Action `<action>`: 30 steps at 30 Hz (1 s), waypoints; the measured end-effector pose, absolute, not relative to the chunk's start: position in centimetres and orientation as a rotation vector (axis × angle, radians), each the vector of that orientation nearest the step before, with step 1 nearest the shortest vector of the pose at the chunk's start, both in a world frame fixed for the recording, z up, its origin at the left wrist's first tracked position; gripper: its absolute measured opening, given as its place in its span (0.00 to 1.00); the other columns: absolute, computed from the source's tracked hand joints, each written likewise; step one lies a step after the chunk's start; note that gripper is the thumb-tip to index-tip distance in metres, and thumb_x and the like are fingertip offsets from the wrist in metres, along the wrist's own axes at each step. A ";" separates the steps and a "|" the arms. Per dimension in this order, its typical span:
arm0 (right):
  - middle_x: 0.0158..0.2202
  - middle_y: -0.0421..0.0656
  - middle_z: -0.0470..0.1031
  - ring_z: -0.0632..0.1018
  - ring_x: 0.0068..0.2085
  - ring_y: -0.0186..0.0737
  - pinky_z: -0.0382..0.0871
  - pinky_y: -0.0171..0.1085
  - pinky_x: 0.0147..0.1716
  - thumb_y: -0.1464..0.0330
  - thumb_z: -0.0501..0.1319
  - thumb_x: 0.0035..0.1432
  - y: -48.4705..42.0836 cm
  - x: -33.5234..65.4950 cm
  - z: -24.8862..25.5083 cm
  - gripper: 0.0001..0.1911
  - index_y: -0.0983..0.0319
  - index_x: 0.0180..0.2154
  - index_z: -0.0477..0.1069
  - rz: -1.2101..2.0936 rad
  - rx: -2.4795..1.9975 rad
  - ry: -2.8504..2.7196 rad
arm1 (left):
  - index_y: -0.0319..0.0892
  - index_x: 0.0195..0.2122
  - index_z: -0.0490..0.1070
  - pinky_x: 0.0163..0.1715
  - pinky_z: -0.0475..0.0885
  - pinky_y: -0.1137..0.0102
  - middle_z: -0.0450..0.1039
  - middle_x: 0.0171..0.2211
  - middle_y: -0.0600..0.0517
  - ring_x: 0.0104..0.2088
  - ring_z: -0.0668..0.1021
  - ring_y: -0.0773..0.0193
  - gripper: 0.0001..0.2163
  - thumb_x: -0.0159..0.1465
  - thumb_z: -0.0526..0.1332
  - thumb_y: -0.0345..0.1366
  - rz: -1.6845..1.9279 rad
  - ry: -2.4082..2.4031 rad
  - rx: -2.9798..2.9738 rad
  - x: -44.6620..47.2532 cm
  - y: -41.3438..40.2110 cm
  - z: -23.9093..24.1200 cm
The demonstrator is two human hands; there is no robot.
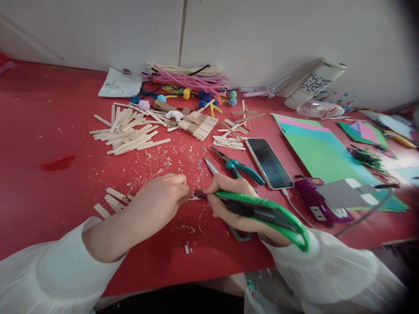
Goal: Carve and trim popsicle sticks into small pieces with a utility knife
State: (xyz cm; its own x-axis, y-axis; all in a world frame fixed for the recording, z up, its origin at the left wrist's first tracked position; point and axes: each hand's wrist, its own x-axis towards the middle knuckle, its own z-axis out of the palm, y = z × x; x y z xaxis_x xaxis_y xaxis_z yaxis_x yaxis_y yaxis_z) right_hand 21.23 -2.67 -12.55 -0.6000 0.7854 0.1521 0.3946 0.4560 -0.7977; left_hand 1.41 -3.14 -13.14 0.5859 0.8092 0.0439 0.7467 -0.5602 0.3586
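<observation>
My right hand (pixel 234 198) is closed round a green and black utility knife (pixel 262 207), its blade pointing left. The blade meets a small pale piece of craft stick (pixel 194 198) at the fingertips of my left hand (pixel 166 192). That hand is pinched on the stick, most of which its fingers hide. Wood shavings (pixel 163 161) lie scattered around both hands. Several craft sticks (pixel 113 201) rest beside my left forearm. Partly under my right hand is a pair of scissors (pixel 211 165), and just beyond lie teal-handled pliers (pixel 234 165).
Loose craft sticks (pixel 131 133) and a bundle of sticks (pixel 199 124) lie farther back. Pipe cleaners (pixel 186 78) sit against the wall. To the right are a phone (pixel 270 162) with a cable, coloured paper (pixel 304 144), a purple device (pixel 307 196), and a leaning white cup (pixel 310 85).
</observation>
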 end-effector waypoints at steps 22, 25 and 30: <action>0.16 0.33 0.71 0.72 0.13 0.31 0.65 0.29 0.12 0.64 0.56 0.52 -2.0 20.4 -13.5 0.07 0.60 0.29 0.59 1.605 -1.226 -1.452 | 0.41 0.34 0.72 0.36 0.67 0.67 0.73 0.33 0.51 0.36 0.75 0.61 0.08 0.62 0.54 0.28 0.292 1.267 2.445 1.1 -3.1 -13.4; 0.18 0.33 0.71 0.72 0.15 0.30 0.66 0.28 0.14 0.65 0.57 0.54 -2.2 20.6 -13.5 0.07 0.60 0.30 0.60 1.524 -1.197 -1.536 | 0.41 0.33 0.72 0.36 0.67 0.68 0.73 0.33 0.51 0.35 0.74 0.62 0.08 0.62 0.53 0.28 0.286 1.250 2.446 1.1 -3.1 -13.4; 0.22 0.35 0.72 0.74 0.21 0.30 0.67 0.30 0.22 0.69 0.55 0.58 -2.9 21.4 -13.0 0.02 0.61 0.34 0.64 1.169 -1.157 -1.960 | 0.40 0.27 0.69 0.29 0.64 0.70 0.69 0.28 0.52 0.29 0.72 0.65 0.08 0.62 0.54 0.27 0.312 1.268 2.458 1.2 -3.1 -13.2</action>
